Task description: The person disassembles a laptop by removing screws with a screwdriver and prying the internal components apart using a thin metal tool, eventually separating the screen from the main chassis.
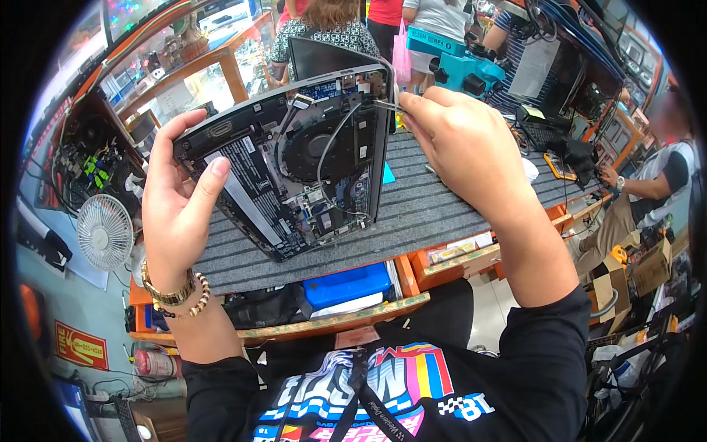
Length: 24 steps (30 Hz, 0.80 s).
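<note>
An opened laptop [309, 166] stands tilted up on a ribbed grey mat [412, 228], its insides facing me: a black battery, a round cooling fan, a circuit board and loose grey and black cables. My left hand [180, 210] grips its left side, thumb over the battery and fingers behind the edge. My right hand [468, 151] pinches thin silver tweezers [387, 104], whose tips are at the upper right corner of the laptop, by a cable end and hinge; whether they grip anything is too small to tell.
A turquoise microscope [449, 62] stands behind, a white fan [105, 231] at left. Open drawers [412, 300] hang below the bench edge, one holding a blue case [346, 287]. A person [655, 184] is at right, with cardboard boxes [648, 269]; several people stand beyond the bench.
</note>
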Each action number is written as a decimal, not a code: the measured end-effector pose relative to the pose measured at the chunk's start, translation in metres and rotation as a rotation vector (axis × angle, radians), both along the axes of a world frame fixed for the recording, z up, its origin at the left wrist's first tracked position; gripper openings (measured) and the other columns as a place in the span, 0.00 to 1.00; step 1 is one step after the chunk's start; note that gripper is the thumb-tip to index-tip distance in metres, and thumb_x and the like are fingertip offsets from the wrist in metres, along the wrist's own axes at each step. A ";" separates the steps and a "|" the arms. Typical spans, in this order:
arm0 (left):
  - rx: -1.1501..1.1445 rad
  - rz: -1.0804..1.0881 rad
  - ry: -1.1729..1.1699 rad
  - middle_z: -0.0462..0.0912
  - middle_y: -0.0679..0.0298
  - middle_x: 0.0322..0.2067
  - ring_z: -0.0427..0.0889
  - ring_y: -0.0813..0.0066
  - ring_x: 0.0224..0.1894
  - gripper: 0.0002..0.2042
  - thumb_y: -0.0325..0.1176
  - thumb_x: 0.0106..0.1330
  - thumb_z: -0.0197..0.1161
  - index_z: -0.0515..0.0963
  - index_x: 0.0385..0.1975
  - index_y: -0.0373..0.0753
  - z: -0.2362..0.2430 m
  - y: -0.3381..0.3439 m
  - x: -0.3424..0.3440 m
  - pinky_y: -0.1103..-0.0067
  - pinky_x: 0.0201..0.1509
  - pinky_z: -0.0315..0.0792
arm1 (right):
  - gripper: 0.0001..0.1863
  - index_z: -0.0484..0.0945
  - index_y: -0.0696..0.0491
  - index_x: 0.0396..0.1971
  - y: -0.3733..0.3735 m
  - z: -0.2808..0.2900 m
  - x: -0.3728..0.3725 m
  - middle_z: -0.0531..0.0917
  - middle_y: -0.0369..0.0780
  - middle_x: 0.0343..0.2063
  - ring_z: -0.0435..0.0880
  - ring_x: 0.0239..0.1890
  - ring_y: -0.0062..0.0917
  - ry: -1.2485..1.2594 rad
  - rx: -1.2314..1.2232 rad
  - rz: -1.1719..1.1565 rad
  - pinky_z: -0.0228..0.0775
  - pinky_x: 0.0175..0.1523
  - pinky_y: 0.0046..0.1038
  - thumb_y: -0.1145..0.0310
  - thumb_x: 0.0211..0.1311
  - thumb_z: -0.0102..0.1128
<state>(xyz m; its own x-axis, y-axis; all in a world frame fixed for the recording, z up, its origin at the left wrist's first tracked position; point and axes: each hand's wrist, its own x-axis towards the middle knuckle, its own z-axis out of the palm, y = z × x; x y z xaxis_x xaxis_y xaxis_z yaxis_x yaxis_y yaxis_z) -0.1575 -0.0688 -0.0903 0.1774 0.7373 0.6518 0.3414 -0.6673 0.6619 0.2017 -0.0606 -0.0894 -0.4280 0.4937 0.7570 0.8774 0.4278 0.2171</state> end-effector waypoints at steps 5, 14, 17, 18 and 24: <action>-0.005 -0.008 0.001 0.84 0.60 0.59 0.83 0.77 0.58 0.28 0.30 0.80 0.72 0.70 0.76 0.34 0.000 0.000 -0.001 0.78 0.64 0.77 | 0.08 0.85 0.58 0.42 0.000 0.005 -0.003 0.89 0.45 0.40 0.92 0.47 0.43 -0.019 -0.026 0.000 0.87 0.50 0.44 0.75 0.65 0.66; -0.001 -0.016 -0.015 0.84 0.60 0.59 0.82 0.79 0.57 0.28 0.29 0.79 0.72 0.71 0.75 0.34 -0.001 -0.001 0.001 0.79 0.62 0.77 | 0.06 0.85 0.58 0.39 0.004 0.006 -0.008 0.90 0.45 0.40 0.92 0.45 0.41 -0.046 0.015 -0.020 0.87 0.49 0.42 0.75 0.64 0.65; 0.015 -0.004 -0.016 0.84 0.60 0.58 0.82 0.80 0.55 0.27 0.28 0.80 0.71 0.71 0.75 0.34 -0.001 -0.001 0.001 0.80 0.60 0.77 | 0.04 0.85 0.57 0.36 0.003 0.007 -0.011 0.90 0.45 0.38 0.93 0.44 0.41 -0.064 0.021 -0.047 0.87 0.47 0.43 0.75 0.64 0.65; 0.014 0.017 0.000 0.84 0.60 0.57 0.82 0.80 0.54 0.26 0.27 0.80 0.70 0.71 0.74 0.34 -0.001 -0.001 0.000 0.80 0.59 0.77 | 0.04 0.85 0.57 0.35 0.003 0.007 -0.012 0.90 0.45 0.37 0.93 0.43 0.42 -0.069 0.020 -0.053 0.87 0.46 0.43 0.75 0.64 0.64; 0.085 0.044 -0.004 0.85 0.64 0.55 0.77 0.88 0.44 0.23 0.23 0.82 0.66 0.72 0.73 0.35 -0.008 0.008 0.000 0.87 0.40 0.70 | 0.04 0.86 0.56 0.34 -0.002 0.008 -0.011 0.90 0.43 0.34 0.94 0.40 0.40 -0.081 0.035 -0.081 0.87 0.42 0.42 0.74 0.65 0.64</action>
